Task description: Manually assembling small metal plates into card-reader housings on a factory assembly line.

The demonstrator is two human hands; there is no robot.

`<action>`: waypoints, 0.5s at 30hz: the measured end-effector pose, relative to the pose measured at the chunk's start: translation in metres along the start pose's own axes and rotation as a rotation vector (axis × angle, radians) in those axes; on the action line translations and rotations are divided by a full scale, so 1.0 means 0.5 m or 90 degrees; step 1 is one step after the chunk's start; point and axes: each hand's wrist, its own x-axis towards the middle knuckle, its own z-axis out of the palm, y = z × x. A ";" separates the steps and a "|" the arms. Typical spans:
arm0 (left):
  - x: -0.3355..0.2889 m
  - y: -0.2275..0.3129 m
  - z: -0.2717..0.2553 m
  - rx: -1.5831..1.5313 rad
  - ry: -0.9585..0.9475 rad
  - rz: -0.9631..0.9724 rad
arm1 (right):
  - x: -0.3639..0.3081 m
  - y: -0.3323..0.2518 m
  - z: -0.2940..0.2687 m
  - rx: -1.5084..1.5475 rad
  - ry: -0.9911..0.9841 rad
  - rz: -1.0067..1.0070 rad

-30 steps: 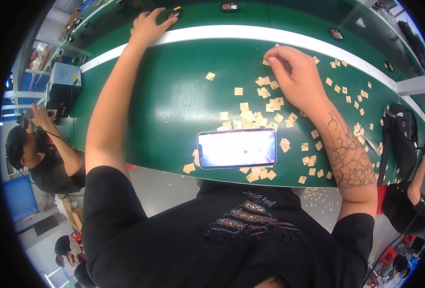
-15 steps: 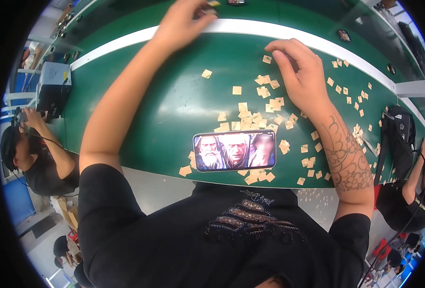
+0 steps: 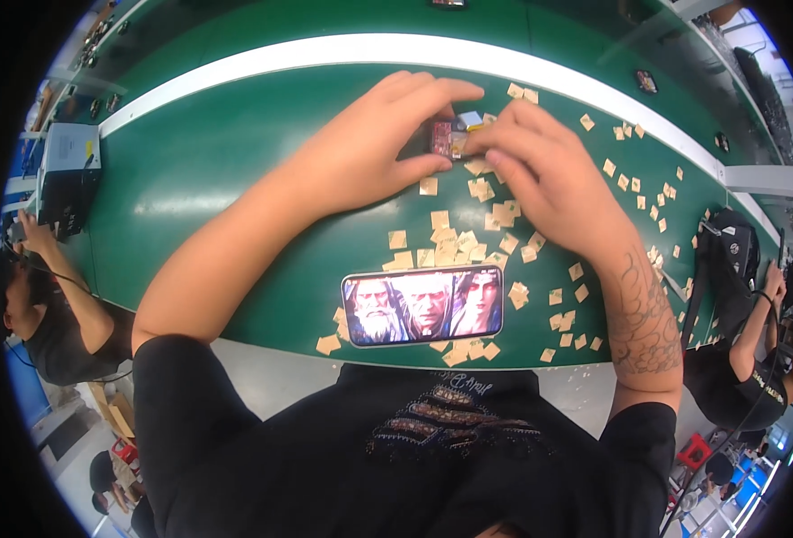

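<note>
left hand grips the gadget, probably steadying it; right hand at its edge, can't tell its grip

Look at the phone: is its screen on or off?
On: the phone lying on the green table shows a bright, colourful picture.

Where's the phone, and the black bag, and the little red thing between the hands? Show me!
Phone (image 3: 426, 307), head view: middle of its lit screen.
Black bag (image 3: 730, 251), head view: middle of its body.
Little red thing (image 3: 442, 136), head view: its red face.
</note>
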 end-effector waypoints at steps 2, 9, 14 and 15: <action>-0.004 -0.003 0.004 -0.004 -0.001 0.006 | -0.007 -0.013 -0.001 -0.010 -0.017 0.033; -0.002 0.008 0.007 0.060 0.056 0.095 | 0.012 -0.050 0.003 -0.304 -0.018 0.007; -0.009 0.010 0.010 0.080 0.054 0.087 | 0.019 -0.046 0.018 -0.291 0.010 0.021; -0.009 0.010 0.011 0.075 0.057 0.083 | 0.019 -0.035 0.022 -0.237 0.036 0.021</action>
